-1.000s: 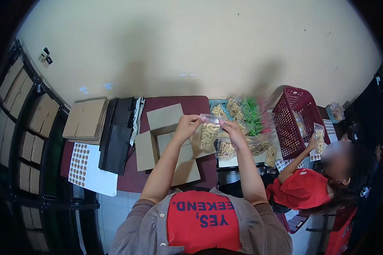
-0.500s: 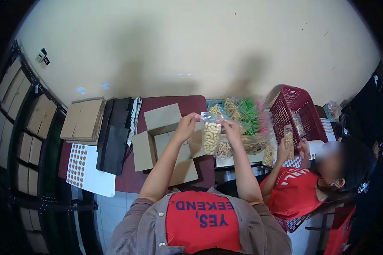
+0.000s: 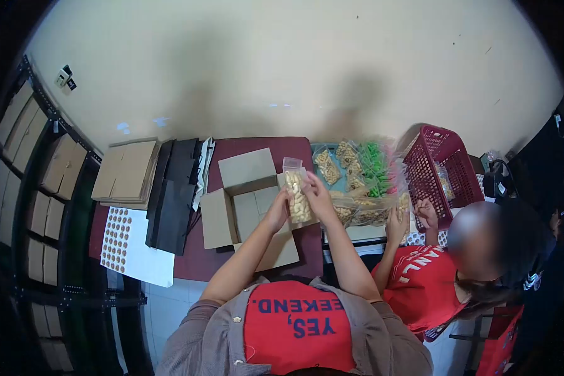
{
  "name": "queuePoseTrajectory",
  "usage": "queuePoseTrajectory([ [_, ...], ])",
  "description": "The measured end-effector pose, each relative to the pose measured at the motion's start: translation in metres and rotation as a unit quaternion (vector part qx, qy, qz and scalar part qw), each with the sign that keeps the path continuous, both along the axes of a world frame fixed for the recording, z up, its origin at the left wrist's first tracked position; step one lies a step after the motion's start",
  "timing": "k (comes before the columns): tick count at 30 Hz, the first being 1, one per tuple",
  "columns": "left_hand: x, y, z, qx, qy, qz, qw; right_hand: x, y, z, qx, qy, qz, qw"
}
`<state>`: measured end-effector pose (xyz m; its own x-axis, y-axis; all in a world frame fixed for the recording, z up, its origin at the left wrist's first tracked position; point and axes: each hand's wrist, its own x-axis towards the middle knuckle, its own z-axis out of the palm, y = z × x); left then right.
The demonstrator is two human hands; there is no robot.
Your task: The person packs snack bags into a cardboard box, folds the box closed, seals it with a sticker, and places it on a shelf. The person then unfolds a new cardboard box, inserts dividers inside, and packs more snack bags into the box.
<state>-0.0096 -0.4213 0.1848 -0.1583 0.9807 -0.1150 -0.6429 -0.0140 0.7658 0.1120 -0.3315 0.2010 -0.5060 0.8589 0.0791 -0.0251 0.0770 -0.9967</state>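
Observation:
A clear pouch of cashews (image 3: 297, 199) is held upright between my two hands, over the right side of an open cardboard box (image 3: 247, 207). My left hand (image 3: 278, 214) grips the pouch's left edge. My right hand (image 3: 318, 195) is closed around its upper right side, with the fingers on the plastic. The pouch's top strip stands up above my fingers. The box sits on the maroon table (image 3: 288, 148) with its flaps spread.
A tray (image 3: 337, 185) with several snack pouches and green-topped packs stands to the right, beside a maroon basket (image 3: 431, 160). A co-worker (image 3: 420, 282) in red handles a pouch. Flattened cartons (image 3: 124, 172), black folders (image 3: 169, 200) and a sticker sheet (image 3: 116, 238) lie left.
My hands have moved from the pouch's top corners down to its sides. The pouch has shifted slightly left and turned. The co-worker's hands have moved left and lower.

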Motion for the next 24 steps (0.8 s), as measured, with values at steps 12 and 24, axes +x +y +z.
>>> queuePoseTrajectory([
  [12, -0.093, -0.103, -0.046, -0.108, 0.599, 0.256, 0.751, -0.085, -0.065, -0.064, -0.085, -0.067, 0.016, 0.994],
  [24, -0.169, -0.14, -0.101, -0.192, 0.569, 0.088, 0.795, -0.157, -0.088, -0.178, -0.016, -0.333, -0.018, 0.943],
])
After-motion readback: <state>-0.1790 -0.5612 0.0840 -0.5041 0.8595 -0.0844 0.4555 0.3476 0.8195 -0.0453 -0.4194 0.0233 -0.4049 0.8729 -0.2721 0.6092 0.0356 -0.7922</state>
